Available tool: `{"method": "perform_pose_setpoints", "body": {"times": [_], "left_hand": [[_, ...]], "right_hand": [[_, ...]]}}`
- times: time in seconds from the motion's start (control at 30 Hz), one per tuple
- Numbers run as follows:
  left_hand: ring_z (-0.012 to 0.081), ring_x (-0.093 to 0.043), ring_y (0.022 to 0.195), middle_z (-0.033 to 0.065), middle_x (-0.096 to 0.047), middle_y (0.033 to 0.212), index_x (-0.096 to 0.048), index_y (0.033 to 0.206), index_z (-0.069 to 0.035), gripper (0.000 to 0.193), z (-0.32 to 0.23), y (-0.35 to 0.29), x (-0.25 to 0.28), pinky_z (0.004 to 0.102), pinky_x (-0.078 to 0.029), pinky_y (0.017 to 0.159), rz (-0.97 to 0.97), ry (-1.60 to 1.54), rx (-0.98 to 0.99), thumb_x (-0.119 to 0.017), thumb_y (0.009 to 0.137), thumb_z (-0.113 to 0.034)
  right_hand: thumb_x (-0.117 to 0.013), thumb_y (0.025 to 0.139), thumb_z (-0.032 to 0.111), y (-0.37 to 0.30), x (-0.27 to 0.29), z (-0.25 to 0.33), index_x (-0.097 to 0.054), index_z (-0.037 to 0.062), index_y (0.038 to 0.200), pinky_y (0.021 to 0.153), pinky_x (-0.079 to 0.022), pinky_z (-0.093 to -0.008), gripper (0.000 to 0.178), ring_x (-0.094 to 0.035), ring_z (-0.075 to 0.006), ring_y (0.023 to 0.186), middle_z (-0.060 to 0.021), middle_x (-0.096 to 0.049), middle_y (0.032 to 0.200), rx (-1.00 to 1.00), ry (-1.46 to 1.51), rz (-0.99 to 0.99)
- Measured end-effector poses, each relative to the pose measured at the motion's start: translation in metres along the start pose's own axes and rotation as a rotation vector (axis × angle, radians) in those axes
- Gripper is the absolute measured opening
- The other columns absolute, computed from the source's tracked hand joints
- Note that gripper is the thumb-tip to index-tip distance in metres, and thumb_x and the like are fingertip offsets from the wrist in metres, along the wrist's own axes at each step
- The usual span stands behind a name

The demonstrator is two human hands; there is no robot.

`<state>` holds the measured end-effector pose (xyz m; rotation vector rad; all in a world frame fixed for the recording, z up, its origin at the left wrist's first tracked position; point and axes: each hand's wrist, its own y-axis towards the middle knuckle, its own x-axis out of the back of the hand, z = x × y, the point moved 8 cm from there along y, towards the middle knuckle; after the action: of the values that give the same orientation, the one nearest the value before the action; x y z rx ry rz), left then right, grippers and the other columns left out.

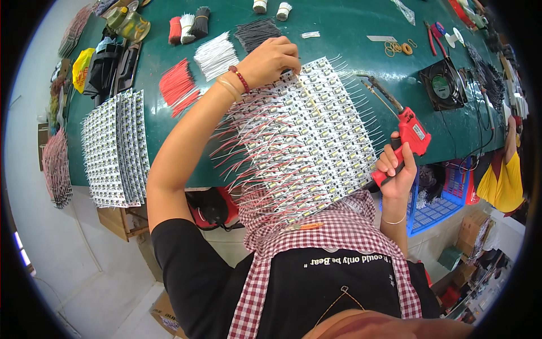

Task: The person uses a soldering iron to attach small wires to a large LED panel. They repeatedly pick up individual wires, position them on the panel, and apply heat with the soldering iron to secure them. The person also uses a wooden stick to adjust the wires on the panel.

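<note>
My right hand [398, 167] is wrapped round the handle of a red soldering gun [414, 133]. The gun's metal tip and thin feed tube reach up and left, beside the right edge of a white circuit board panel [316, 124]. Rows of small components cover this panel, and red and white wires fan out from its left part. Thin wire ends stick out along its right side. At the panel's top edge, my left hand [275, 61] has its fingers bent together, pointing down; what is between the fingertips is hidden. The panel's near end rests on the checked apron [361, 212].
Red wires [178, 86], white wires [216, 55] and black wires [258, 35] lie in piles beyond my left arm. More panels [104, 150] are stacked at left. A small fan [442, 85] stands at right, above a blue crate [432, 217]. Pliers [435, 39] lie farther back.
</note>
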<state>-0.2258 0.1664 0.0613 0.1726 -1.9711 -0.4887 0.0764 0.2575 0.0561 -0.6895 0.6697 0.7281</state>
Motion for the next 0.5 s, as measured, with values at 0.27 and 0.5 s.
{"method": "perform_pose_setpoints", "body": {"times": [0.27, 0.5], "left_hand": [[0.0236, -0.05, 0.098, -0.0004, -0.056, 0.091, -0.07, 0.085, -0.015, 0.02, 0.008, -0.005, -0.002, 0.0359, -0.04, 0.091, 0.012, 0.0, 0.015, -0.059, 0.079, 0.001], [0.0226, -0.05, 0.099, -0.0025, -0.057, 0.091, -0.068, 0.083, -0.014, 0.021, 0.005, 0.004, -0.011, 0.0363, -0.039, 0.093, 0.078, -0.02, 0.013, -0.059, 0.077, 0.003]], "right_hand": [[-0.048, 0.102, 0.03, 0.0, -0.005, -0.006, -0.051, 0.0057, 0.122, 0.055, -0.038, -0.0244, 0.032, -0.039, -0.0072, 0.048, 0.0013, -0.042, 0.062, -0.016, -0.012, 0.0], [-0.048, 0.102, 0.03, 0.001, -0.003, -0.013, -0.051, 0.0065, 0.12, 0.055, -0.037, -0.0239, 0.03, -0.038, -0.007, 0.048, 0.0016, -0.041, 0.062, -0.036, -0.041, -0.045]]}}
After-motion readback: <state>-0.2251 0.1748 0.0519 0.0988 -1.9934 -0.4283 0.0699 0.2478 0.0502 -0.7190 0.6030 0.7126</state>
